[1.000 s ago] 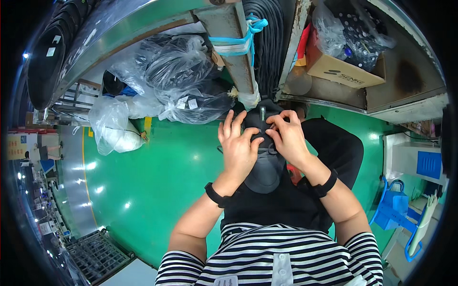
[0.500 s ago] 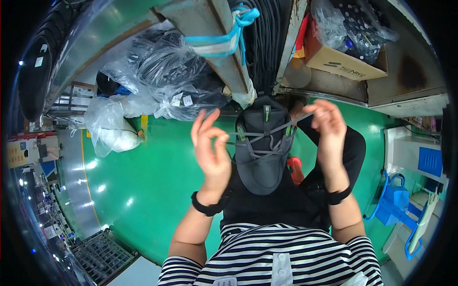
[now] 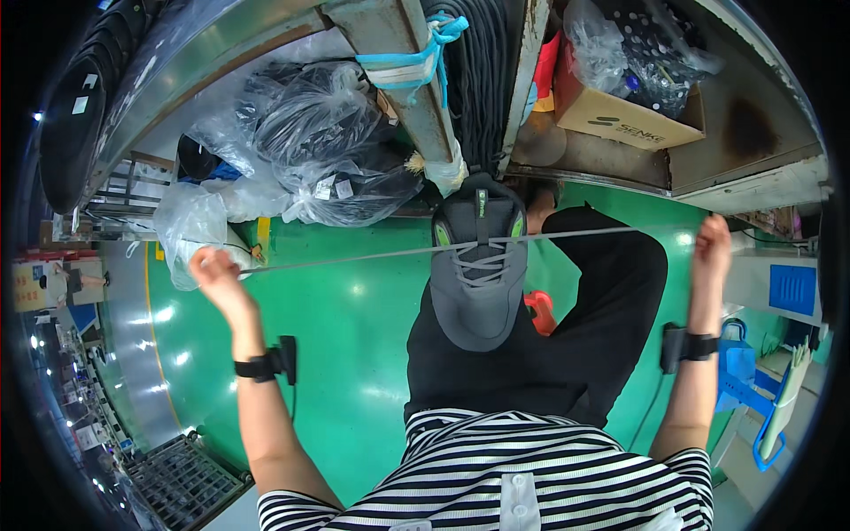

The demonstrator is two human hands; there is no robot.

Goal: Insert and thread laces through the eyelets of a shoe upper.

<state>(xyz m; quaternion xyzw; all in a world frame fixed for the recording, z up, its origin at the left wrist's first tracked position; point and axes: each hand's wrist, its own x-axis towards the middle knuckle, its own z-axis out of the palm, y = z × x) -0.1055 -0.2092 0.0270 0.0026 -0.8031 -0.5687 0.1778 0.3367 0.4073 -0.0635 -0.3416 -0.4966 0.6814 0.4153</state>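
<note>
A dark grey shoe (image 3: 478,310) with bright green accents rests on my lap, its toe toward me. Grey shoelace crosses its front in several rows. Out to both sides, the free lengths of the shoelace (image 3: 372,257) are pulled into a nearly straight line over the shoe. At the far left, my left hand (image 3: 217,276) is closed on one length. Over on the right, my right hand (image 3: 712,246) is closed at the other end, level with the shoe's upper part. Both arms are spread wide, with black bands on the wrists.
Ahead stands a rusty metal frame (image 3: 390,44) with blue cloth tied round it. Clear bags of dark items (image 3: 328,142) lie to its left; a bundle of black strips (image 3: 478,88) hangs beside it. At right are a cardboard box (image 3: 620,124) and a blue object (image 3: 744,372).
My hands have moved far apart, left and right, from close beside the shoe. The shoelace has gone from loose to taut, and its rows sit closer on the shoe.
</note>
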